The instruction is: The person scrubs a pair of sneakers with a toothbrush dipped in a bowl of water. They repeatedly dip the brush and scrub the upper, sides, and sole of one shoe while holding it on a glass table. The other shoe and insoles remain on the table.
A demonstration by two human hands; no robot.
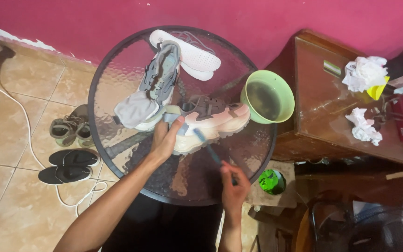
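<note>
Round glass surface (117, 79) with dark rim, set against a pink wall (257, 18). Head view, looking down.

Left hand (166, 140): grip closed on the heel end of a pale pink shoe (215, 122), thumb on top, fingers wrapped under the back. Shoe lies on its side near the middle of the surface, toe pointing right, brown upper facing the wall.

Right hand (234, 186): grip closed on the handle of a blue toothbrush (208, 147). Brush head touches the shoe's pale side near the heel, just beside the left thumb. Handle runs diagonally down to the hand at the near rim.

Second shoe (159, 84), grey and white, lies behind the first, with its heel touching it. A grey cloth (135, 109) lies against its near end. White insole (187, 55) lies behind it, near the far rim.

Green bowl (267, 96) of murky liquid sits at the right rim, just beside the pink shoe's toe.

Floor, left: a pair of grey sandals (68, 128), a pair of black slippers (68, 165), white cable (24, 135). Right: wooden cabinet (322, 102) with crumpled tissues (364, 72).
</note>
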